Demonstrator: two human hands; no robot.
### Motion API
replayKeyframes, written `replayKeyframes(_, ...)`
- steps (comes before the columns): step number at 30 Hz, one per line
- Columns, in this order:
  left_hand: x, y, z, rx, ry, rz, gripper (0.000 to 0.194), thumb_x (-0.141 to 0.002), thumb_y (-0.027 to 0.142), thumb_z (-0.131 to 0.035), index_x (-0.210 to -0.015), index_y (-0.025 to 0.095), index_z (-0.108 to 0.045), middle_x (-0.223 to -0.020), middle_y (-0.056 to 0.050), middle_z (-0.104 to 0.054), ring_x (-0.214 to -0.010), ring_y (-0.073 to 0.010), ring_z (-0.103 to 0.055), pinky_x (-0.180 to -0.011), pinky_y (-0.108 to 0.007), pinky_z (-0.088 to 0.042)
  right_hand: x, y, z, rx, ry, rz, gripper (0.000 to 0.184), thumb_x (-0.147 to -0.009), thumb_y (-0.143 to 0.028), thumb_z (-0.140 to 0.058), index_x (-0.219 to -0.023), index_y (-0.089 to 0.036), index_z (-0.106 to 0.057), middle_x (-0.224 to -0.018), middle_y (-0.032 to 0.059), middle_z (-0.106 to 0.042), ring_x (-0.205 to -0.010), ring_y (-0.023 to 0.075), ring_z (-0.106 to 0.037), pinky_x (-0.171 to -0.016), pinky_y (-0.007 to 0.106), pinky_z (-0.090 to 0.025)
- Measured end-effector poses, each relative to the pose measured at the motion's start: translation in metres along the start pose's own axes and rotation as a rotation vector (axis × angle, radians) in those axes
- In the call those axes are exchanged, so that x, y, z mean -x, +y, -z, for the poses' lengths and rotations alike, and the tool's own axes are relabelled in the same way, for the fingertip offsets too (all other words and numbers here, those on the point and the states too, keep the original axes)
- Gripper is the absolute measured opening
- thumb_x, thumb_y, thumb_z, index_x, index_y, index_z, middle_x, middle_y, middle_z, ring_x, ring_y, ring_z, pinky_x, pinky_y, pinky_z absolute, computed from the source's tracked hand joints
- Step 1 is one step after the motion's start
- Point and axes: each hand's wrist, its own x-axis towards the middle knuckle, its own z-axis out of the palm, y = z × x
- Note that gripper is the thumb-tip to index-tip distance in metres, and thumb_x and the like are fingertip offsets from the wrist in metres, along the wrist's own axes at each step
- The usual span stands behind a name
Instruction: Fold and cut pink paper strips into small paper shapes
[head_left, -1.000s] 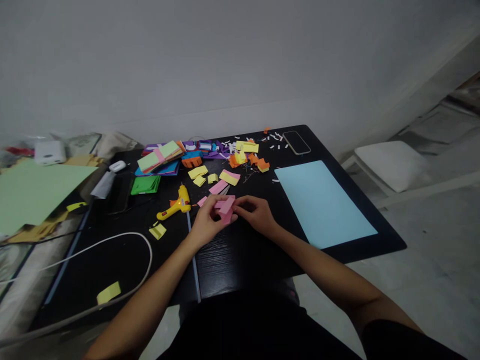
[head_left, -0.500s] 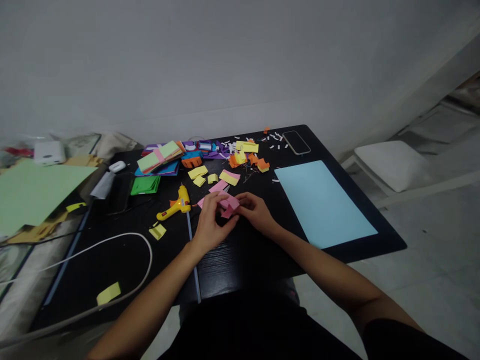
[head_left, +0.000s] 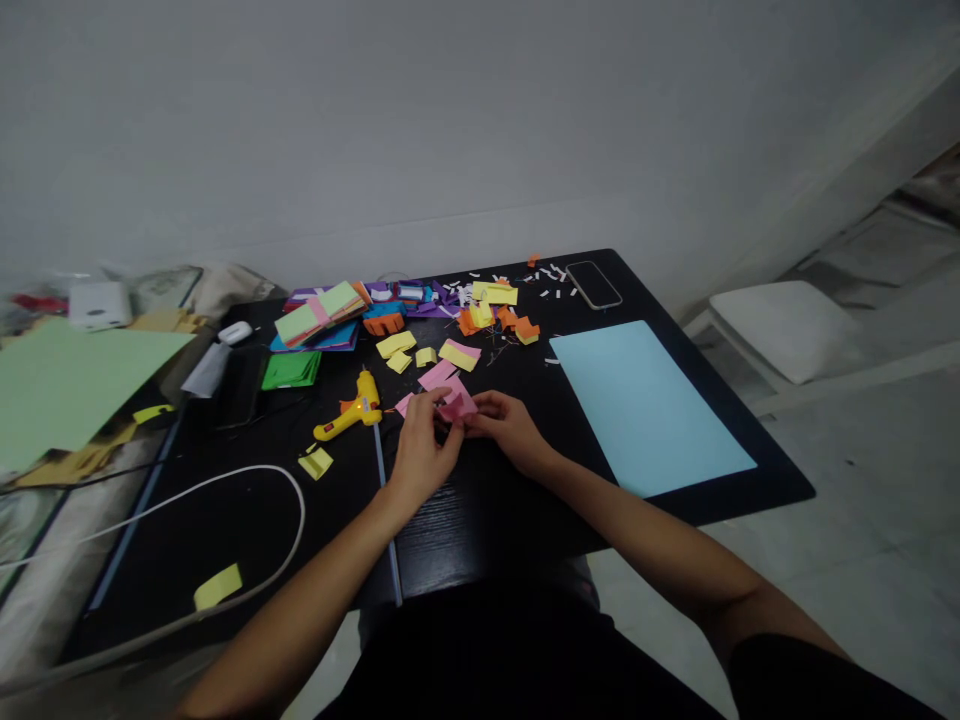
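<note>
My left hand (head_left: 421,450) and my right hand (head_left: 511,428) meet over the middle of the black table (head_left: 480,520), both pinching a small folded pink paper piece (head_left: 456,406). The fingers of each hand are closed on it. A loose pink paper strip (head_left: 436,375) lies just beyond it. A yellow glue gun (head_left: 352,410) rests on the table to the left of my left hand, its nozzle pointing away from me.
A light blue sheet (head_left: 645,405) lies at the right, a phone (head_left: 592,284) behind it. Coloured paper scraps and folded pieces (head_left: 420,315) crowd the far side. A white cable (head_left: 225,480) loops at the left, near a large green sheet (head_left: 67,385). A white cushion (head_left: 787,325) sits on the floor.
The pink piece has been turned and pressed smaller between my fingers, and both hands have shifted slightly away from me, lower to the table.
</note>
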Motion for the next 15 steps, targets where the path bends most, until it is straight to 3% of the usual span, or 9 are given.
replayKeyframes(6,-0.0014,0.0018,0.0031,0.026,-0.015,0.066,0.007,-0.093,0.027,-0.059,-0.091,0.020,-0.057,-0.073,0.002,-0.056,-0.063,-0.0139,-0.053,-0.060,-0.025,-0.042,0.0028,-0.0038,-0.0028,-0.048,-0.029,-0.019,0.052,-0.064,-0.026,-0.087,-0.112,-0.018,-0.067,-0.082,0.0004,-0.076,-0.074,0.0160,-0.073,-0.086,0.037,-0.062)
replayKeyframes(11,-0.0003,-0.0015,0.0031,0.067,-0.044,0.112,0.018,-0.092,0.028,-0.059,-0.109,0.021,-0.061,-0.077,0.001,-0.064,-0.064,-0.0149,-0.059,-0.059,-0.025,-0.044,0.0024,-0.0059,-0.0028,-0.064,-0.039,-0.034,0.047,-0.064,-0.019,-0.083,-0.110,-0.018,-0.070,-0.083,0.0013,-0.076,-0.076,0.0172,-0.074,-0.087,0.039,-0.062)
replayKeyframes(15,-0.0002,-0.0025,0.0034,0.073,-0.030,0.116,0.021,-0.089,0.028,-0.062,-0.109,0.020,-0.063,-0.078,0.000,-0.067,-0.066,-0.0165,-0.062,-0.061,-0.026,-0.046,0.0022,-0.0064,-0.0019,-0.043,-0.061,-0.016,0.051,-0.066,-0.018,-0.080,-0.115,-0.019,-0.067,-0.083,0.0005,-0.076,-0.078,0.0177,-0.074,-0.088,0.039,-0.062)
